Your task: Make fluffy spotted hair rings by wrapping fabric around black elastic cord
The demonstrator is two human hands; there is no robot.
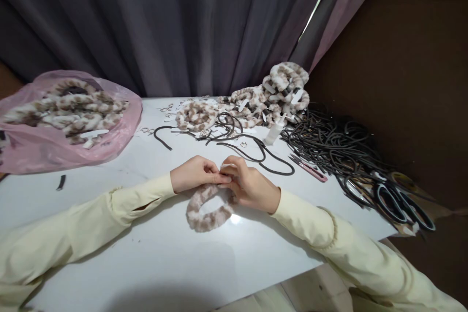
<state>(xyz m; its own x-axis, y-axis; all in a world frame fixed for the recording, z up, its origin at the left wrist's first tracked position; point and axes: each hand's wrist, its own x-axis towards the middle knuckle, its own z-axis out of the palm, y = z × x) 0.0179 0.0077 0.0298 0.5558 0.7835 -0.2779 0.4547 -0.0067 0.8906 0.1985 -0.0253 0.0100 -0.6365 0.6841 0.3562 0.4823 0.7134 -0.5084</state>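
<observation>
A fluffy brown-and-white fur ring [210, 219] hangs just over the white table, its upper part under my fingers. My left hand [195, 174] pinches the ring's top from the left, index finger stretched toward the other hand. From the right, my right hand [252, 186] closes on the same top section, thumb and fingers meeting my left fingertips. A small pale piece shows between the right thumb and index finger, too small to name. The exact spot where the fingertips meet is partly hidden.
A pink plastic bag [124, 141] of fur rings stands left. Behind are piled fur rings [285, 78], dark cords [278, 168] and a clear pump bottle [274, 132]. Right lie a cord heap [329, 131], pink-handled tweezers [310, 169] and black-handled scissors [393, 204]. A short cord piece [61, 183] lies left.
</observation>
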